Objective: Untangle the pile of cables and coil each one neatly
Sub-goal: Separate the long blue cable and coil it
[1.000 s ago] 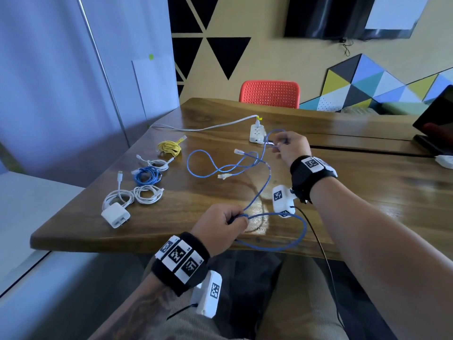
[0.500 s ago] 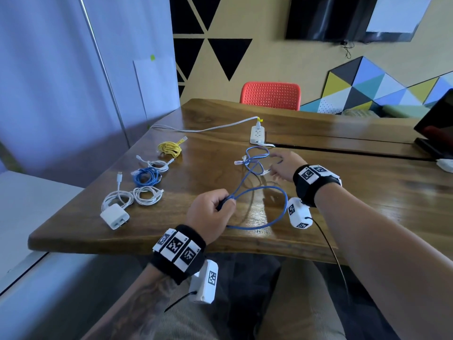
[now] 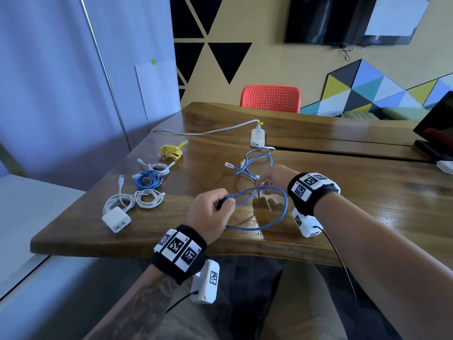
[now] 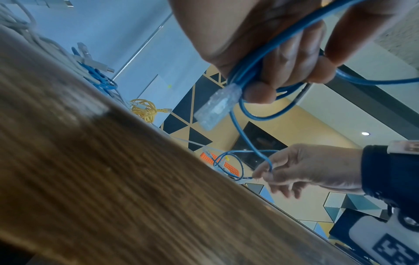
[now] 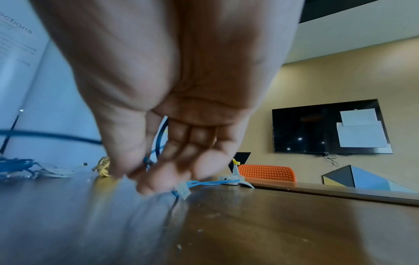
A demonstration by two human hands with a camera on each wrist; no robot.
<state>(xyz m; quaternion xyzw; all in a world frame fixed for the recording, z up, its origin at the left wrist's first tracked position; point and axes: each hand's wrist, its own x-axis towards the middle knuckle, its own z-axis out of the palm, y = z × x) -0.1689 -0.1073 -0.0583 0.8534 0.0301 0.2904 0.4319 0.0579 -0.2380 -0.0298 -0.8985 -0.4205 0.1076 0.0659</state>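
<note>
A thin blue network cable (image 3: 284, 204) makes a loop over the near edge of the wooden table (image 3: 367, 204). My left hand (image 3: 210, 212) grips its gathered strands near a clear plug (image 4: 215, 107); the strands (image 4: 283, 46) run through my curled fingers. Further along, my right hand (image 3: 274, 177) pinches the same cable (image 4: 269, 165) between thumb and forefinger, low over the table. Beyond that hand the rest of the cable (image 3: 255, 160) lies loose and tangled, with clear plugs at its ends (image 5: 183, 190).
At the table's left lie coiled cables: a yellow one (image 3: 171, 151), a white one (image 3: 157, 168), a blue one (image 3: 147, 180), a white one (image 3: 148, 198) and a white charger with its cord (image 3: 116, 218). A white power strip (image 3: 257, 137) sits farther back. A red chair (image 3: 269, 99) stands behind.
My right hand has come back toward me and down to the table, sliding along the blue cable. The far tangle has drawn in closer, and the loop between my hands is smaller.
</note>
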